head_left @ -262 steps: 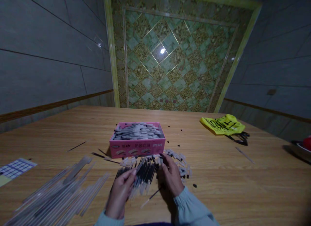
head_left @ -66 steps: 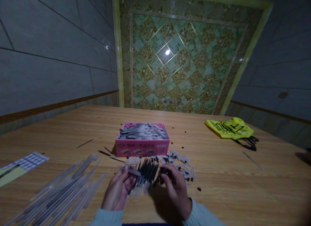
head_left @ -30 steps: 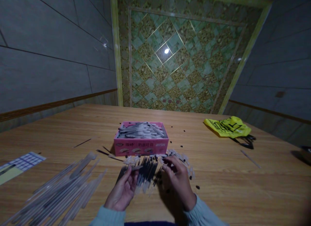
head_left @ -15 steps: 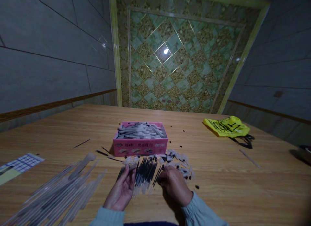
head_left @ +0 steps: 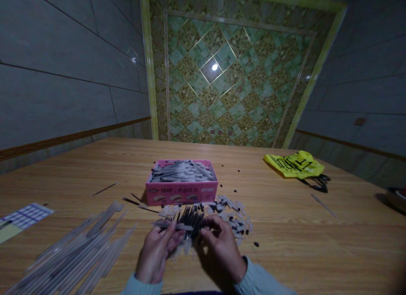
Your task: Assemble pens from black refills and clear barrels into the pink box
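Note:
My left hand [head_left: 156, 252] is closed on a slim grey pen [head_left: 177, 227], held nearly level with one end pointing right. My right hand [head_left: 221, 244] faces it from the right, thumb and fingers pinched close to the pen's end; whatever sits in that pinch is too small and dark to make out. Beneath and between both hands lies a bunch of thin black sticks [head_left: 191, 216] with pointed tips, like pen refills. Short translucent and black pieces, like pen caps [head_left: 233, 210], are scattered beyond my right hand. Behind the bunch stands a pink box [head_left: 182, 195] full of white and grey pens [head_left: 182, 171].
Long translucent tubes [head_left: 76, 252] lie in a loose pile on the left. A gridded card [head_left: 28, 216] is at the far left. A yellow bag [head_left: 293, 164] with black straps and a single thin stick [head_left: 323, 205] lie on the right of the wooden table [head_left: 285, 244].
My left hand has risen slightly, and the pen in it now shows clearly, pointing right. My right hand has lifted from the black sticks and turned toward the pen's end.

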Demonstrator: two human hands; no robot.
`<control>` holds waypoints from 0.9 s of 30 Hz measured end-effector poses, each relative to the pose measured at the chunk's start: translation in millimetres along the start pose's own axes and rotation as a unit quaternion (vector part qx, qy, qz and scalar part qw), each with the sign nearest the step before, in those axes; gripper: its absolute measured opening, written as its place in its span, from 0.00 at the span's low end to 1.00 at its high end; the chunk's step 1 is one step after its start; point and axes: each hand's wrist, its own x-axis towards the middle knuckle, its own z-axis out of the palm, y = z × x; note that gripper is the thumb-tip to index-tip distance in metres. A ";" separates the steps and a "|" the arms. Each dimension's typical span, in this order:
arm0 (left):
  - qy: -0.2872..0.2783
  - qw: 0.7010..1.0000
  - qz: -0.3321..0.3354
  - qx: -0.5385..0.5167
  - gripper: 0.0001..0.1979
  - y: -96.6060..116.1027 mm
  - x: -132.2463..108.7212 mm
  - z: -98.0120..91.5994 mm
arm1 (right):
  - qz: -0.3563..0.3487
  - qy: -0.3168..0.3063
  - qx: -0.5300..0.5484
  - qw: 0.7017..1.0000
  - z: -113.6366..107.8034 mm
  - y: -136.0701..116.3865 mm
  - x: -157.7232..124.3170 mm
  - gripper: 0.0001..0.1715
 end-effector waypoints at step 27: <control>-0.003 1.000 0.010 0.028 0.17 -0.7 -6.5 7.6 | -0.037 -0.029 -0.121 0.992 2.0 -3.0 -7.3 0.08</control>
